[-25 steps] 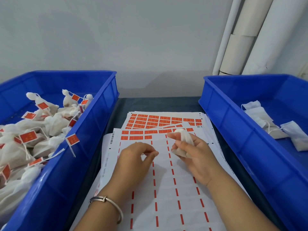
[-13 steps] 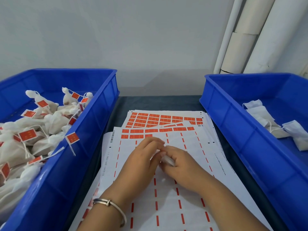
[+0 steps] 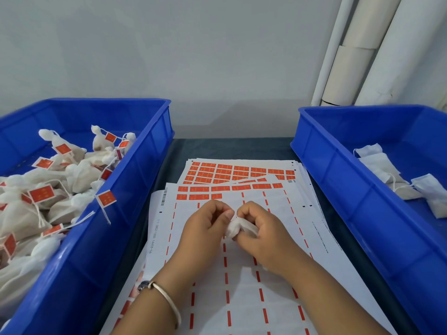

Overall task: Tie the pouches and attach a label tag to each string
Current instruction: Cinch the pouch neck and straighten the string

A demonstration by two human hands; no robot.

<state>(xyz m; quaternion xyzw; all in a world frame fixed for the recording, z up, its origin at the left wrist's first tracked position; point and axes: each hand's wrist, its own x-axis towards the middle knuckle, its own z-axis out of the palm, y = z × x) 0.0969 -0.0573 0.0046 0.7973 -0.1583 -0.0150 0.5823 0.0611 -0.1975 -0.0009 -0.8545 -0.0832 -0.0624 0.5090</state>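
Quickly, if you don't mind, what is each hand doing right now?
Left hand: fingers curled, pinching the pouch.
Right hand: fingers curled round the same pouch, holding it.

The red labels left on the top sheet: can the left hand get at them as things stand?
Probably yes: the red labels lie uncovered just beyond the left hand, but its fingers now pinch the pouch together with the right hand.

There is one view only, from a camera on my head, looking forward and down, close over my hands (image 3: 232, 228). It faces the wall (image 3: 193, 56), taking in the label sheets (image 3: 242, 298) between two bins (image 3: 145, 165).
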